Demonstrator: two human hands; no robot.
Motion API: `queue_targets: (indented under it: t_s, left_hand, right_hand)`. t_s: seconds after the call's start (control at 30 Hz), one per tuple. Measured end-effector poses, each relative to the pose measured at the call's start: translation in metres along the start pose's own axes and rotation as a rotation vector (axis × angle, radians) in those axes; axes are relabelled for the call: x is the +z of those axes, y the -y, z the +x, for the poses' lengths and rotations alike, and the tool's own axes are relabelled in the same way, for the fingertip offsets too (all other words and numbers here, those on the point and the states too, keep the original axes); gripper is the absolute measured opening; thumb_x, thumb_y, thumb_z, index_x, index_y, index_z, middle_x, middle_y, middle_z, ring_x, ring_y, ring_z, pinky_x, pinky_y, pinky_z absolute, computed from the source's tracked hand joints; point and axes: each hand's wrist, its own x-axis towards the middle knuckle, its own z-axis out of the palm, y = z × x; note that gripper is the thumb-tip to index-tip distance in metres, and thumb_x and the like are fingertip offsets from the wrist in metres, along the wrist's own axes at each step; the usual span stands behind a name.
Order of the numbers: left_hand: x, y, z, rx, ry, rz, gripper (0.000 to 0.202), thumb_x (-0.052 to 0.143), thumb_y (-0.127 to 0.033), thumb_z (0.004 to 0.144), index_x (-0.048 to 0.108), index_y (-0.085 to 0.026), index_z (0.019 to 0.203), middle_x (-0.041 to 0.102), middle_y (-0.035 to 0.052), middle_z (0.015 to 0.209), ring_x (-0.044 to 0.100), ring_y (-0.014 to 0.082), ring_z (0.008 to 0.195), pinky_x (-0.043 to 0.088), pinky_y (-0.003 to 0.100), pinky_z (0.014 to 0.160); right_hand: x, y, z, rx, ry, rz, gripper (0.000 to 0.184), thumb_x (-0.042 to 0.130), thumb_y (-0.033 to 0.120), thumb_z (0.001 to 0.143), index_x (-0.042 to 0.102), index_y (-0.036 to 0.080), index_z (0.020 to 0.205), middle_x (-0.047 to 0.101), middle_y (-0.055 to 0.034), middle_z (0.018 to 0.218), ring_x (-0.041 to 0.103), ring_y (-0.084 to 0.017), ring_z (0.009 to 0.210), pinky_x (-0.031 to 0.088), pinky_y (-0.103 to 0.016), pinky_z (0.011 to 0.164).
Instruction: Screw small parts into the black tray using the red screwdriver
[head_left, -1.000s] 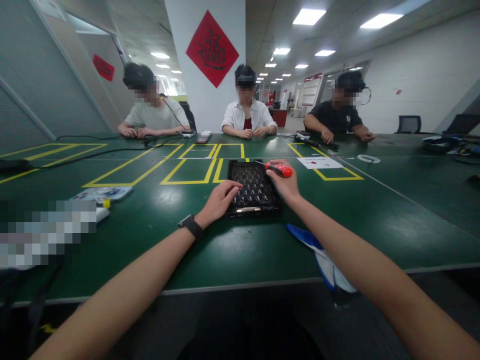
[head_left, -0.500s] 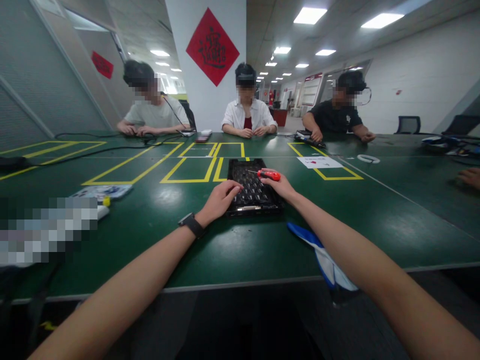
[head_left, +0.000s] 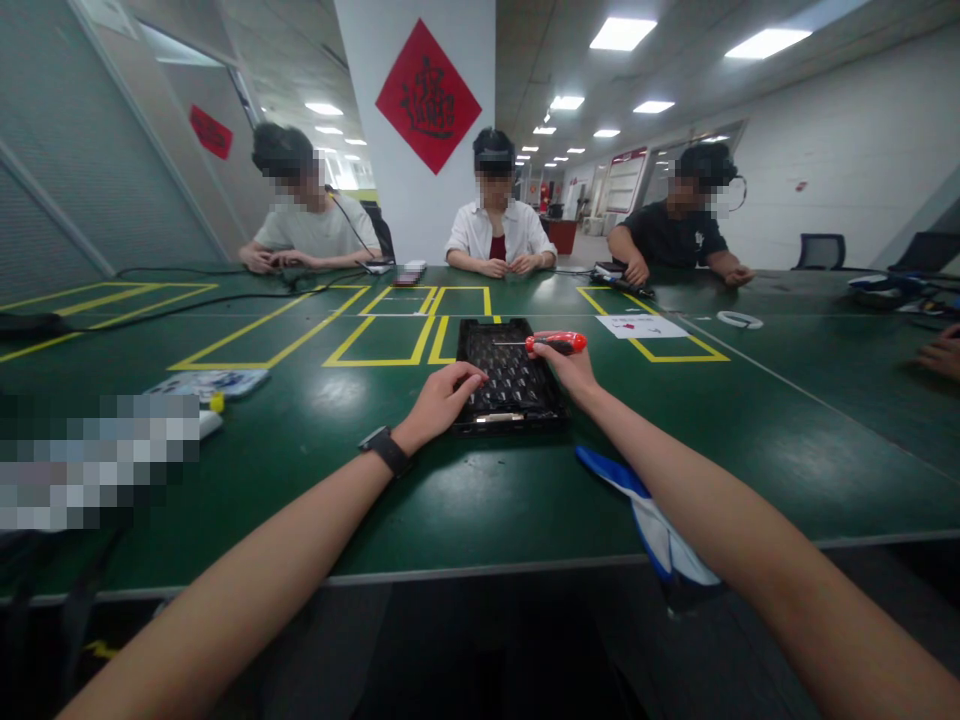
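A black open case (head_left: 501,405) full of small shiny dark pieces lies on the green table. My right hand (head_left: 573,368), above its right side, grips the red-and-black handle of a screwdriver (head_left: 561,344). The thin shaft points left over the case, nearly level, and its tip appears clear of the pieces. My left hand (head_left: 445,398) rests at the case's left edge with its fingers curled together. Whatever those fingers may hold is hidden. A blue-and-white glove (head_left: 651,508) lies by the table's front edge, partly beneath my right forearm.
Yellow tape outlines (head_left: 375,360) mark the green table (head_left: 337,420). A printed sheet (head_left: 641,326) and a white ring (head_left: 739,319) lie to the right. A flat patterned packet (head_left: 217,382) is at left, beside a blurred-out object. Three people sit across; another person's hand (head_left: 941,352) shows at far right.
My right hand has moved slightly right with the screwdriver, whose shaft now lies more level. My left hand stays at the case edge. The view has shifted very slightly.
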Motion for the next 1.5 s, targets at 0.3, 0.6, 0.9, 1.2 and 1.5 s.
queue_targets:
  t_s: [0.3, 0.6, 0.9, 1.2, 1.5]
  left_hand:
    - [0.005, 0.018, 0.003, -0.13, -0.038, -0.046, 0.026, 0.055, -0.037, 0.081, 0.063, -0.017, 0.095, 0.065, 0.0038, 0.089, 0.059, 0.016, 0.082, 0.045, 0.03, 0.08]
    - [0.004, 0.016, 0.003, -0.065, -0.05, 0.012, 0.026, 0.054, -0.038, 0.082, 0.065, -0.016, 0.091, 0.064, 0.0046, 0.087, 0.057, 0.0175, 0.083, 0.044, 0.031, 0.079]
    - [0.003, 0.018, 0.004, -0.001, -0.065, 0.06, 0.021, 0.055, -0.036, 0.083, 0.063, -0.017, 0.084, 0.064, 0.0048, 0.087, 0.057, 0.0175, 0.083, 0.043, 0.032, 0.079]
    - [0.004, 0.019, 0.004, 0.007, -0.06, 0.095, 0.019, 0.057, -0.035, 0.082, 0.064, -0.017, 0.083, 0.065, 0.0049, 0.088, 0.058, 0.0177, 0.084, 0.044, 0.032, 0.08]
    - [-0.004, 0.012, 0.008, 0.124, 0.069, 0.305, 0.017, 0.056, -0.032, 0.083, 0.067, -0.019, 0.082, 0.066, 0.0038, 0.083, 0.056, 0.018, 0.082, 0.042, 0.032, 0.076]
  right_hand:
    - [0.013, 0.03, -0.011, 0.139, -0.104, 0.453, 0.023, 0.059, 0.028, 0.069, 0.044, 0.017, 0.056, 0.032, 0.0084, 0.041, 0.022, -0.003, 0.035, 0.013, -0.018, 0.033]
    - [0.019, 0.039, -0.019, 0.162, -0.026, 0.5, 0.021, 0.057, 0.024, 0.069, 0.042, 0.018, 0.056, 0.028, 0.0089, 0.041, 0.02, -0.003, 0.035, 0.012, -0.016, 0.032]
    - [0.016, 0.035, -0.017, 0.166, -0.033, 0.566, 0.023, 0.055, 0.024, 0.069, 0.038, 0.018, 0.054, 0.025, 0.0092, 0.04, 0.017, -0.003, 0.035, 0.011, -0.017, 0.032]
    - [0.018, 0.037, -0.016, 0.164, -0.065, 0.487, 0.025, 0.056, 0.026, 0.069, 0.036, 0.019, 0.055, 0.025, 0.0094, 0.04, 0.017, -0.003, 0.035, 0.011, -0.017, 0.033]
    - [0.023, 0.059, -0.029, -0.308, 0.008, 0.105, 0.01, 0.061, 0.02, 0.068, 0.052, 0.018, 0.065, 0.051, 0.0034, 0.063, 0.046, -0.007, 0.056, 0.04, -0.021, 0.053]
